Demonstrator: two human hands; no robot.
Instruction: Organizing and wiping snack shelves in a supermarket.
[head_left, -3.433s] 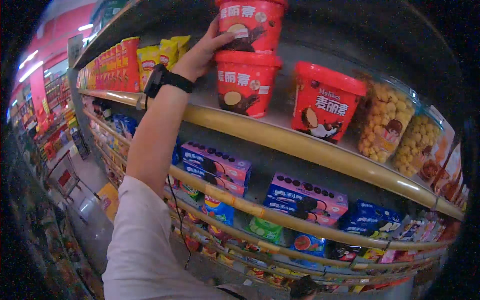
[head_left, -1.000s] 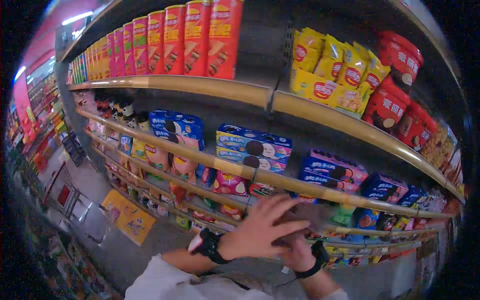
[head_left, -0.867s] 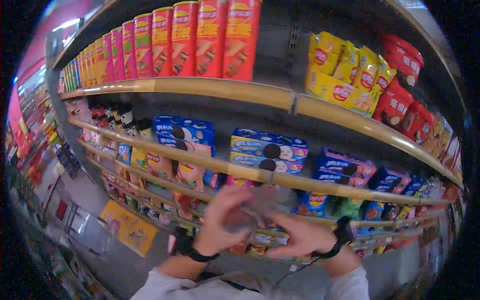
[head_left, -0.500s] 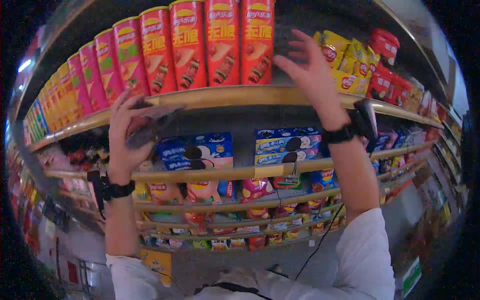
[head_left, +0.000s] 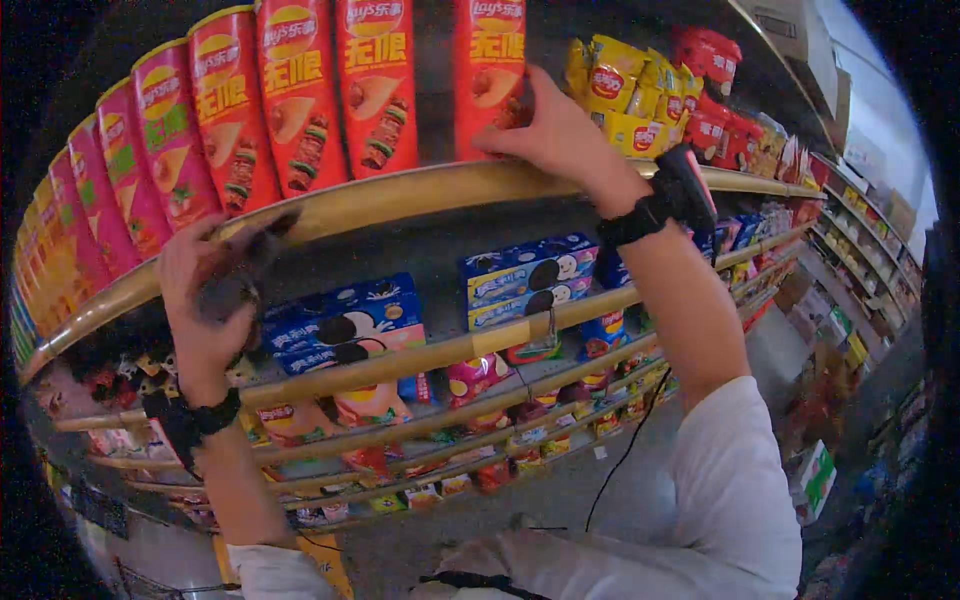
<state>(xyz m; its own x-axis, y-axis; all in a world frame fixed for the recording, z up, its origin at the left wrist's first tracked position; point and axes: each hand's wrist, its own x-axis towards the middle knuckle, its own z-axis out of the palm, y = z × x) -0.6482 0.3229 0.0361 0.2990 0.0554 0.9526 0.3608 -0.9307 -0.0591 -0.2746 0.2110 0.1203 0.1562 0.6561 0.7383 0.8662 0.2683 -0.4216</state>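
My right hand (head_left: 568, 140) is wrapped round the lower part of a tall red chip canister (head_left: 489, 65) on the upper shelf. The canister stands upright, with a gap between it and the row of red chip canisters (head_left: 376, 90) to its left. My left hand (head_left: 200, 310) is just below the front edge of that shelf. Its fingers and thumb curl round a dark, crumpled-looking object (head_left: 240, 270), too blurred to name. Both wrists wear black straps with a small device attached.
Pink canisters (head_left: 172, 140) continue the row leftward. Yellow snack packets (head_left: 617, 80) and red tubs (head_left: 707, 55) stand right of my right hand. A tan rail (head_left: 400, 195) edges the upper shelf. Blue cookie boxes (head_left: 520, 265) sit below; bagged snacks fill lower shelves.
My right hand has closed round the rightmost red canister, which now stands apart from its neighbours. My left hand keeps its dark object. The view has turned to the right.
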